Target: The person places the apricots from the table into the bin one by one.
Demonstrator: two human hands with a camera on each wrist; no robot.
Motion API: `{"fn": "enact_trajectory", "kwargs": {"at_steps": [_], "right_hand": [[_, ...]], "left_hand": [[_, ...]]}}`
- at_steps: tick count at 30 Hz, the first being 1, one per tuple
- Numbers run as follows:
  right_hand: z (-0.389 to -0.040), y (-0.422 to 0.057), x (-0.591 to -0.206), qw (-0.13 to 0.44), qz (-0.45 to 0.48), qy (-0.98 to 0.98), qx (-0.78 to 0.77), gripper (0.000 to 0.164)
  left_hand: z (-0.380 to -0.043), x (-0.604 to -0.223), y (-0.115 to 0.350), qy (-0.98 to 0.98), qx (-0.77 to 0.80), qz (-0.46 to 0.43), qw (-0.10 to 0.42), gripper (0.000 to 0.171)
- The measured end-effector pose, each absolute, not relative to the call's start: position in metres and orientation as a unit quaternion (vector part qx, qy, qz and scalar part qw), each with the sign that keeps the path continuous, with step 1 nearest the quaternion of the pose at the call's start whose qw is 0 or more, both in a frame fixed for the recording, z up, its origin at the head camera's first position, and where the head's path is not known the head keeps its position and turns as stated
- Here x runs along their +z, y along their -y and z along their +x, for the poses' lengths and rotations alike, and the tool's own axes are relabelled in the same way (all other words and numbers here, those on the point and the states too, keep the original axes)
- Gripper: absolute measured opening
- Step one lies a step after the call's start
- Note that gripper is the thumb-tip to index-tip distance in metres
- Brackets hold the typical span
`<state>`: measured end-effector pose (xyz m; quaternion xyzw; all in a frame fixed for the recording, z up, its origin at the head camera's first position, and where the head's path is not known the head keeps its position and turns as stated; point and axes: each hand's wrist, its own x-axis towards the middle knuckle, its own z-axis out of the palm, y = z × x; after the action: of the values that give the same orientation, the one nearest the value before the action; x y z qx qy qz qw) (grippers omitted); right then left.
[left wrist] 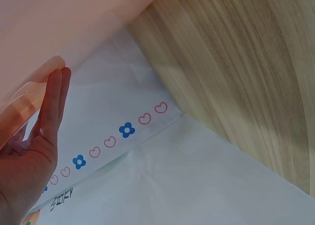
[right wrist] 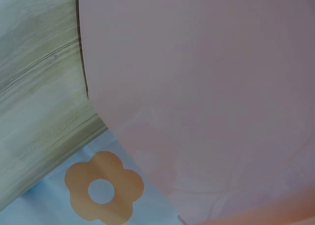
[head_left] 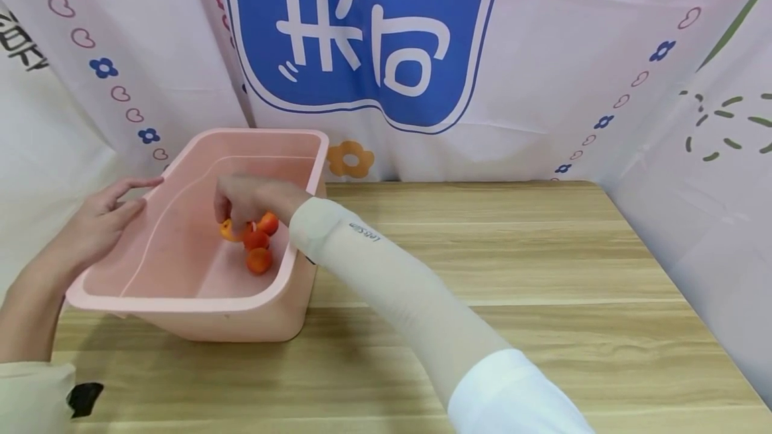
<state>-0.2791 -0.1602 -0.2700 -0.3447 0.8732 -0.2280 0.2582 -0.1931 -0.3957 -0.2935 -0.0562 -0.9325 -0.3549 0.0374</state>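
A deep pink plastic bin (head_left: 181,303) stands on the wooden table at the left. My left hand (head_left: 96,230) holds its left rim; in the left wrist view the fingers of that left hand (left wrist: 42,131) lie extended against the outer wall. Inside the bin, my right hand (head_left: 241,203) reaches down with curled fingers around a yellow-orange round fruit (head_left: 228,232), partly hidden by the fingers. Beside it on the bin floor lie a red fruit (head_left: 269,223), a red-orange one (head_left: 256,240) and an orange one (head_left: 259,261). The right wrist view shows only the bin's pink wall (right wrist: 197,97), not the hand.
The wooden table (head_left: 512,273) extends to the right of the bin. White printed cloth (head_left: 543,72) hangs behind it and at both sides. The bin's right rim (head_left: 291,266) runs beneath my right forearm. A black strap end (head_left: 84,399) hangs by my left sleeve.
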Motion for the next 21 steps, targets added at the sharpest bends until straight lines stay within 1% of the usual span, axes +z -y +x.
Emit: {"fn": "enact_trajectory", "kwargs": {"at_steps": [21], "right_hand": [[-0.2775, 0.1594, -0.2696, 0.264, -0.322, -0.88, -0.227, 0.031]], "left_hand": [[-0.1945, -0.293, 0.3961, 0.927, -0.37, -0.057, 0.03, 0.044]]}}
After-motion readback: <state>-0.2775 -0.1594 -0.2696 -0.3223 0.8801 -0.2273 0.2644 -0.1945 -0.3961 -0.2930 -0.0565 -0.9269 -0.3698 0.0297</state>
